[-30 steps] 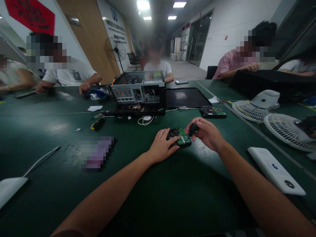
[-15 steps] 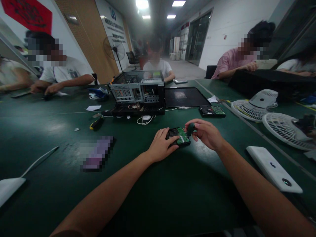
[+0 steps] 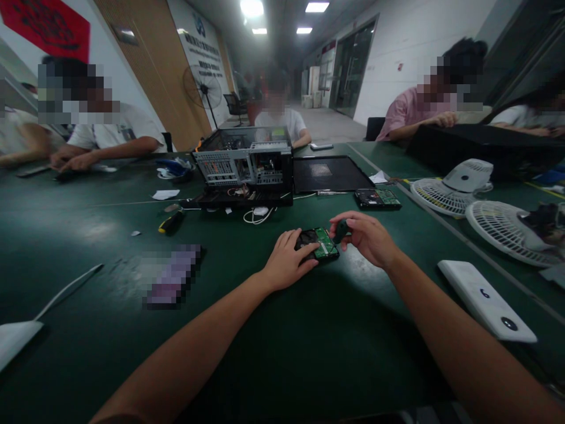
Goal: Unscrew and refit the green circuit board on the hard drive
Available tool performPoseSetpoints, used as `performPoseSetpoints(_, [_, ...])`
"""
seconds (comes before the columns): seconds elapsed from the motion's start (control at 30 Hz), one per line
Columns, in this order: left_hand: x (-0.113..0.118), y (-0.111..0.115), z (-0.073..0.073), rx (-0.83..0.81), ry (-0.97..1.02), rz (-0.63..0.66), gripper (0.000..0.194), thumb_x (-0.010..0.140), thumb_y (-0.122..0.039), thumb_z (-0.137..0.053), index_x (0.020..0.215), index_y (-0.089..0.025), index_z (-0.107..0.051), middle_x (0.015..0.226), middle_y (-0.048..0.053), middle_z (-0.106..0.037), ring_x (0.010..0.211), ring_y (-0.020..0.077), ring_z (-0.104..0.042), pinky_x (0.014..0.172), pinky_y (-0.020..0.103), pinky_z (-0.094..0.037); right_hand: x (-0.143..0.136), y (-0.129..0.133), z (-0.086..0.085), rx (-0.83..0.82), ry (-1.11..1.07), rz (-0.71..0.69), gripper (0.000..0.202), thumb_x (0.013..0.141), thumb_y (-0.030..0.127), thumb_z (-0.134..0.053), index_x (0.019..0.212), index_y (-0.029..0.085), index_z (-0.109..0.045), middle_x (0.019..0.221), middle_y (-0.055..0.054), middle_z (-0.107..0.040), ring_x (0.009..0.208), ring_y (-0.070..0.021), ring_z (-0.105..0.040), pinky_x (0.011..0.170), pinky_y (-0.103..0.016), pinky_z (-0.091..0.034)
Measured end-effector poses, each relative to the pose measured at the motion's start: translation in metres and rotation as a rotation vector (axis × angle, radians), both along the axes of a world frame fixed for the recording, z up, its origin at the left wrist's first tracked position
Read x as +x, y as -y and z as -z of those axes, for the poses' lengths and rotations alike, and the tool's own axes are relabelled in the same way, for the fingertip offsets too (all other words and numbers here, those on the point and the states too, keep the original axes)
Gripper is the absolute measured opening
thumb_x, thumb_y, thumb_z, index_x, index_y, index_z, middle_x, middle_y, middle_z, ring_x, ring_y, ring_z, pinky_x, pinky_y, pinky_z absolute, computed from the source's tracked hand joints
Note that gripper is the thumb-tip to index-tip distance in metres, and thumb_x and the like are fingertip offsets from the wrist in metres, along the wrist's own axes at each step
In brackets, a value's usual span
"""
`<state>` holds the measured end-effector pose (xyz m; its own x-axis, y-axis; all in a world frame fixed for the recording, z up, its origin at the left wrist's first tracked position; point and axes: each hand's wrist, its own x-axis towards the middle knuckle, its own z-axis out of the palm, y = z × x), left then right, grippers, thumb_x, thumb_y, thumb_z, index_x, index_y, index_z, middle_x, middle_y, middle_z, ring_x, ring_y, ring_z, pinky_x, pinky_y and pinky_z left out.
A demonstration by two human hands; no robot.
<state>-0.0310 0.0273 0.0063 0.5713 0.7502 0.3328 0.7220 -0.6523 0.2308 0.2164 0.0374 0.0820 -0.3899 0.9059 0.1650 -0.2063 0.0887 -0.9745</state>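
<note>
A hard drive with a green circuit board [image 3: 325, 242] lies on the green table [image 3: 309, 341] in front of me. My left hand [image 3: 289, 259] rests on its left part, fingers wrapped over the drive and holding it to the table. At the drive's right end, my right hand [image 3: 364, 235] pinches a small dark green tool [image 3: 341, 231] between thumb and fingers. The tool's lower tip is too small to make out against the board's edge.
An opened computer case [image 3: 245, 165] stands beyond my hands, with a black panel [image 3: 329, 174] and second hard drive [image 3: 378, 199] to its right. A screwdriver [image 3: 171, 222] and phone [image 3: 174, 275] lie left; a white device [image 3: 488, 300] and fan parts [image 3: 507, 229] lie right.
The whole view has shifted slightly. My hands keep nearly the same pose on the drive and tool, and the person at the far left has moved their hands closer together.
</note>
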Motion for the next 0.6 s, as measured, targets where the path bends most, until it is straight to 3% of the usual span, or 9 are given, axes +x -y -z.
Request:
performPoseSetpoints(0.3, [-0.0006,-0.0010,0.0018,-0.002,-0.005,0.002,0.048,0.101,-0.052,-0.056,0.147,-0.038,-0.055,0.163,0.009,-0.029,0.149,0.0372,-0.026,0.120,0.060,-0.026,0.0064,-0.0036,0.0004,0.211,0.187,0.157,0.014,0.090,0.029,-0.064,0.093,0.022,-0.076,0.094,-0.004,-0.071,0.072,-0.0138,-0.051,0.057,-0.028,-0.035])
performPoseSetpoints(0.4, [-0.0001,-0.0008,0.0009,-0.010,-0.006,-0.001,0.048,0.101,-0.053,-0.056,0.146,-0.038,-0.055,0.163,0.009,-0.030,0.149,0.0370,-0.027,0.120,0.060,-0.027,0.0062,-0.0037,0.0013,0.170,0.191,0.129,0.012,0.091,0.030,-0.065,0.094,0.022,-0.073,0.094,-0.004,-0.072,0.063,-0.0113,-0.044,0.054,-0.028,-0.027])
performPoseSetpoints(0.6, [0.0004,0.0001,-0.0004,-0.009,-0.023,-0.011,0.048,0.101,-0.052,-0.057,0.146,-0.038,-0.055,0.162,0.008,-0.032,0.149,0.0366,-0.027,0.121,0.060,-0.026,0.0030,-0.0003,-0.0010,0.076,0.137,0.038,0.009,0.092,0.033,-0.065,0.093,0.024,-0.066,0.091,-0.004,-0.073,0.062,-0.0123,-0.046,0.053,-0.029,-0.023])
